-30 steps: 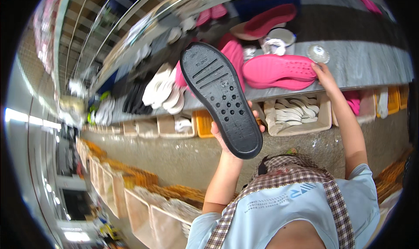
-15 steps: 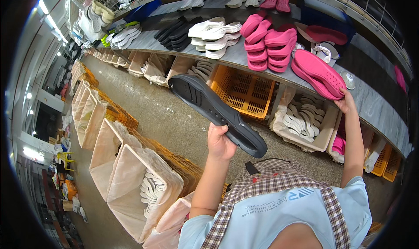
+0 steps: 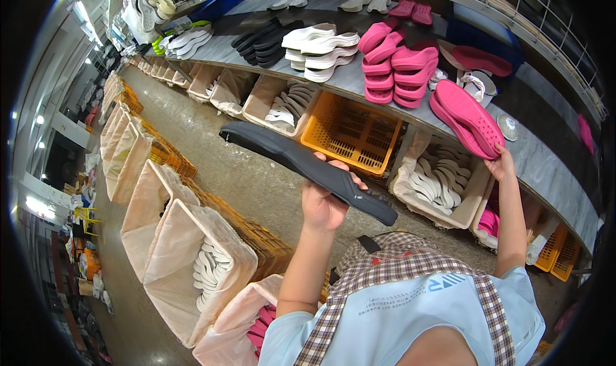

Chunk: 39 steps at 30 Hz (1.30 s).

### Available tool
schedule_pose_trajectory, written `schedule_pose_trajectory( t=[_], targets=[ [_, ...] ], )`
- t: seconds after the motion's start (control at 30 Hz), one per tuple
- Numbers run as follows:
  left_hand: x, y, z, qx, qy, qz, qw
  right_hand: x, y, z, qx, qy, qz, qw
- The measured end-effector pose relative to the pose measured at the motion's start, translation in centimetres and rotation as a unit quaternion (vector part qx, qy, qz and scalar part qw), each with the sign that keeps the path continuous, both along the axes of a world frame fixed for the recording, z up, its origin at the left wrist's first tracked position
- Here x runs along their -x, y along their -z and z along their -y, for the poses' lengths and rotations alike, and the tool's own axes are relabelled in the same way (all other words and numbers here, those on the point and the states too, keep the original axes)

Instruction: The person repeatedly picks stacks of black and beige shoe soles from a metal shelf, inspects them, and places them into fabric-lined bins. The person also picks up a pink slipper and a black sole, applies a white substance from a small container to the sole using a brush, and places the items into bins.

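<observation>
In my left hand (image 3: 325, 202) is a black shoe sole (image 3: 276, 151), its fingers wrapped round the narrower middle. The sole is held over the aisle, tilted so that its long edge and one face show. My right hand (image 3: 500, 162) grips the near end of pink shoe soles (image 3: 465, 119), which lie one against another at the bench's front edge. Whether they rest fully on the bench I cannot tell. Just left of them stand stacked pink soles (image 3: 410, 77), then white soles (image 3: 321, 48) and black soles (image 3: 266, 42).
Under the grey bench (image 3: 545, 148) stand an orange crate (image 3: 308, 135) and a cloth-lined bin (image 3: 471, 215) of white soles. Across the aisle, lined baskets (image 3: 160, 263) form a row at the left. A wire rack (image 3: 558, 35) runs above the bench.
My left hand has rolled the black sole over, so the slotted, holed face no longer shows. My right hand keeps its grip on the pink soles. The whole view has shifted slightly.
</observation>
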State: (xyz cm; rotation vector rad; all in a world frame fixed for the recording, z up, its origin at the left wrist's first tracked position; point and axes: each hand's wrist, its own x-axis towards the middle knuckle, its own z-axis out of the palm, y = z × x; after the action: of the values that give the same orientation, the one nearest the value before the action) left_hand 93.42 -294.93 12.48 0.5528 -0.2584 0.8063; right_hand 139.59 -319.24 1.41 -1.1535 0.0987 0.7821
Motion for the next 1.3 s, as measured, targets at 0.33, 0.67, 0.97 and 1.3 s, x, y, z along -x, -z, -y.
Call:
schedule_pose_trajectory(
  t=[0.33, 0.67, 0.97, 1.3],
  targets=[
    [-6.3, 0.9, 0.7, 0.079, -0.036, 0.011, 0.996, 1.0, -1.6, 2.2, -0.015, -0.01, 0.032, 0.999],
    [-11.8, 3.3, 1.1, 0.165, -0.069, -0.16, 0.971, -0.4, -3.8, -4.2, 0.294, 0.023, 0.34, 0.893],
    [-12.0, 6.1, 2.0, 0.152, -0.134, -0.244, 0.948, -5.9, -10.0, -7.7, 0.293, 0.045, 0.747, 0.595],
    [-13.4, 6.0, 2.4, 0.177, -0.185, -0.287, 0.923, -8.0, -11.5, -11.8, 0.199, -0.083, 0.769, 0.602]
  ],
)
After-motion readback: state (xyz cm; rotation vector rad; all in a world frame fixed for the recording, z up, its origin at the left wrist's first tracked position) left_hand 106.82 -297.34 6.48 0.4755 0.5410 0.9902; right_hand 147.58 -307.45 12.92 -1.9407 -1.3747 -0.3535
